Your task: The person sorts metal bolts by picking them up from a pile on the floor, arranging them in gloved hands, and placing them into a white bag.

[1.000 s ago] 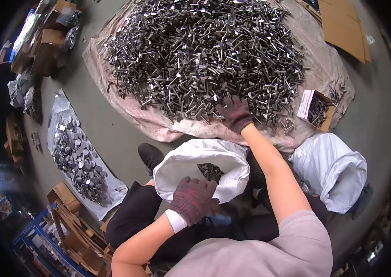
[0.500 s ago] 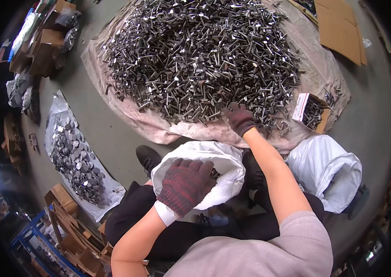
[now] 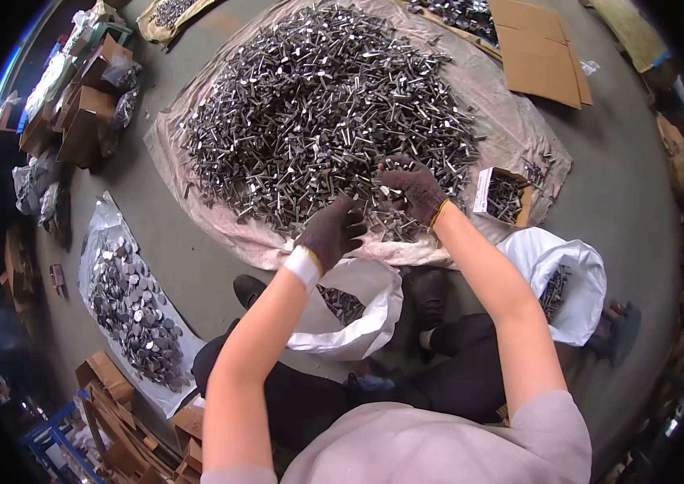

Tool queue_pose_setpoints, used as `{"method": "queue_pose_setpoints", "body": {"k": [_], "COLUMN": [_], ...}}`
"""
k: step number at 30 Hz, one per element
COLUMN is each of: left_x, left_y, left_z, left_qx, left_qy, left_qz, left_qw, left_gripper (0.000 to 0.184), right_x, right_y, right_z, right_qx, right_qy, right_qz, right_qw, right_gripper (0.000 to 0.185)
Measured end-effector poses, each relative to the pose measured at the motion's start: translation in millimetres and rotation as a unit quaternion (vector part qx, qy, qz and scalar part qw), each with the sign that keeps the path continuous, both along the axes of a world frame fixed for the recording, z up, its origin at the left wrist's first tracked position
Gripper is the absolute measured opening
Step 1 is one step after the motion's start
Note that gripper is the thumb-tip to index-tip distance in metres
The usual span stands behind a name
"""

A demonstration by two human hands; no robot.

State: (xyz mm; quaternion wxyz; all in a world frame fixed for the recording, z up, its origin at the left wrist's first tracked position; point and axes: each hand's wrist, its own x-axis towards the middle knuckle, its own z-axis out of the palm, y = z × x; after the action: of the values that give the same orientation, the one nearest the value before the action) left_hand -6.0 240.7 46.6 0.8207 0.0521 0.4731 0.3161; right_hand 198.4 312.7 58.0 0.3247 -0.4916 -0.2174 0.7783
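Where the big heap of metal pieces (image 3: 317, 105) thins out at the centre of the frame, two dark-gloved hands are at work close together, though I can see a gap between them. The right hand (image 3: 413, 189) is down at the heap's lower edge, its fingers curled, with bright bits of metal showing at the fingertips; I can't tell from here whether it is clamped on them. The left hand (image 3: 332, 230), just beside it to the left, has its thumb and fingers apart, above the upper rim of a white sack (image 3: 350, 343) that sits between the person's legs, more metal pieces lying inside.

The heap fills the upper middle, spread over a pale, stained cloth (image 3: 531, 121). At the right of the cloth there's a small open box (image 3: 484, 190) full of similar pieces, and below it a second white sack (image 3: 580, 315), its mouth showing metal too. Over on the left, flat grey discs (image 3: 138, 315) lie on a plastic sheet (image 3: 105, 216), and a folded cardboard sheet (image 3: 537, 60) rests at the upper right
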Motion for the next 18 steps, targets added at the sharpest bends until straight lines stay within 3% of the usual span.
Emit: {"method": "queue_pose_setpoints", "body": {"k": [1, 3, 4, 5, 6, 7, 8, 9, 11, 15, 17, 18], "left_x": [14, 44, 59, 73, 81, 82, 80, 77, 67, 53, 47, 46], "left_y": [7, 10, 11, 12, 12, 10, 9, 10, 3, 2, 4, 1], "left_z": [4, 16, 19, 19, 19, 7, -16, -21, -24, -30, -36, -34], "left_qx": [-0.060, -0.001, -0.001, -0.019, -0.040, -0.045, -0.024, -0.001, 0.004, -0.016, -0.008, 0.029], "left_qy": [-0.068, -0.192, -0.200, -0.268, -0.332, -0.339, -0.378, -0.415, -0.387, -0.378, -0.490, -0.431], "left_qz": [0.071, 0.103, 0.099, 0.170, 0.239, 0.238, 0.257, 0.275, 0.285, 0.342, 0.283, 0.284], "left_qw": [0.993, 0.976, 0.975, 0.948, 0.911, 0.909, 0.889, 0.867, 0.877, 0.860, 0.824, 0.856], "left_gripper": [0.042, 0.056, 0.056, 0.054, 0.053, 0.053, 0.050, 0.047, 0.042, 0.042, 0.044, 0.042], "right_x": [-2, -7, -6, -4, -2, -1, -1, 3, 18, 33, 34, 31], "right_y": [-3, -12, -21, -29, -37, -44, -48, -52, -65, -88, -95, -97], "right_z": [15, 49, 72, 77, 80, 83, 102, 113, 126, 112, 99, 98], "right_qx": [0.005, 0.140, 0.160, 0.158, 0.402, 0.601, 0.556, 0.558, 0.460, 0.360, 0.393, 0.419], "right_qy": [-0.002, -0.101, -0.210, -0.218, -0.399, -0.533, -0.516, -0.518, -0.467, -0.496, -0.542, -0.518], "right_qz": [-0.004, 0.107, 0.197, 0.196, 0.198, 0.185, 0.210, 0.214, 0.136, 0.140, 0.203, 0.206], "right_qw": [1.000, 0.979, 0.944, 0.943, 0.800, 0.567, 0.617, 0.612, 0.743, 0.778, 0.715, 0.717], "right_gripper": [0.038, 0.039, 0.047, 0.047, 0.050, 0.054, 0.052, 0.052, 0.047, 0.042, 0.040, 0.039]}}
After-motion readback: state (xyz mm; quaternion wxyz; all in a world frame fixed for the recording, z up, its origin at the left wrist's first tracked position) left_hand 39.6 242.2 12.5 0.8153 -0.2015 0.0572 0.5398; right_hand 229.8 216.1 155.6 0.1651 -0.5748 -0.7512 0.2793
